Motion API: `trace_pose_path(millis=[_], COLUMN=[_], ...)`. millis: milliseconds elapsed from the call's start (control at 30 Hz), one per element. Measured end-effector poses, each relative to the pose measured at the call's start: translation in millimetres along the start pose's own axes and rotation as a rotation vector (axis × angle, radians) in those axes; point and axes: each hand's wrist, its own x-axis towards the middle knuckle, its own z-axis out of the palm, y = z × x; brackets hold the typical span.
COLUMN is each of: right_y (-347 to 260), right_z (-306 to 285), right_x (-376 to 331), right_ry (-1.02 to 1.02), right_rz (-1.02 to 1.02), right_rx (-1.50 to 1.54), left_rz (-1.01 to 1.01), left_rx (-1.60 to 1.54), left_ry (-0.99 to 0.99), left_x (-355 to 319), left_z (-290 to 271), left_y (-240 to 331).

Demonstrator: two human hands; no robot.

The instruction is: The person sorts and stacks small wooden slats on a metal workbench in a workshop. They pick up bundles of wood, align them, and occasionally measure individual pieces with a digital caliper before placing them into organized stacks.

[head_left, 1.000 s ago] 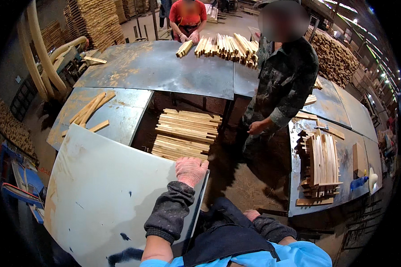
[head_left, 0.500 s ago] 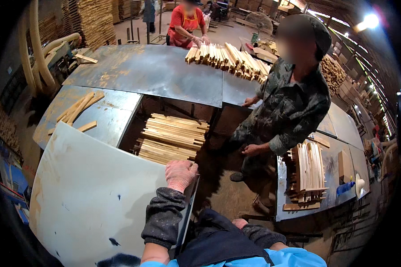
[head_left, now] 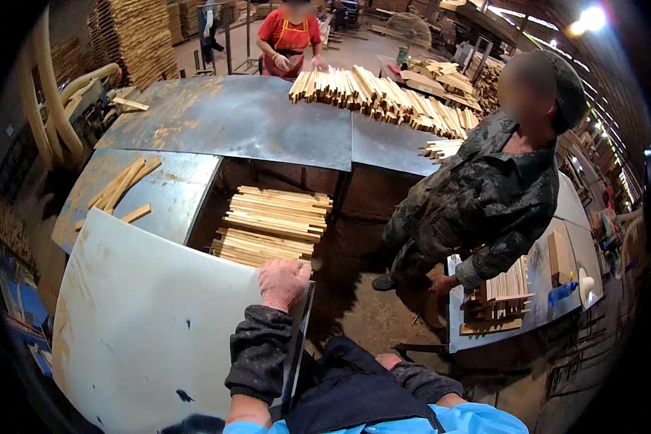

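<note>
My left hand, in a pinkish knit glove, rests at the far right corner of the pale sheet-topped table, its fingers curled over the edge. Just beyond it lies a stack of wooden strips, set lower than the tabletops around it. My right hand, gloved too, is low beside my dark apron. Only a small part of it shows, and its fingers are hidden.
A person in camouflage stands at the right beside a table with stacked strips. Across the far metal table, near a strip pile, stands a person in red. Loose boards lie at left.
The person in camouflage has shifted right and reaches down towards the right-hand stack. The person in red has straightened, hands off the pile. My left hand stays on the table corner.
</note>
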Motion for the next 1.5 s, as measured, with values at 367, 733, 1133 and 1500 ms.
trace_pose_path(millis=[367,733,1133,1500], right_y=[-8,-22,11,4], right_z=[-4,-35,17,8], right_x=[-19,-24,36,28], right_ry=[0.157,0.027,0.022,0.054], right_rz=[-0.141,-0.084,-0.029,0.018], right_rx=[0.052,0.055,-0.034,-0.001], left_rz=[-0.08,-0.108,-0.028,-0.063], left_rx=[-0.018,-0.036,-0.002,0.146], left_ry=[-0.101,-0.08,-0.002,-0.103], left_x=[1,5,6,10], left_z=[1,-3,8,2], left_y=[-2,5,0,5])
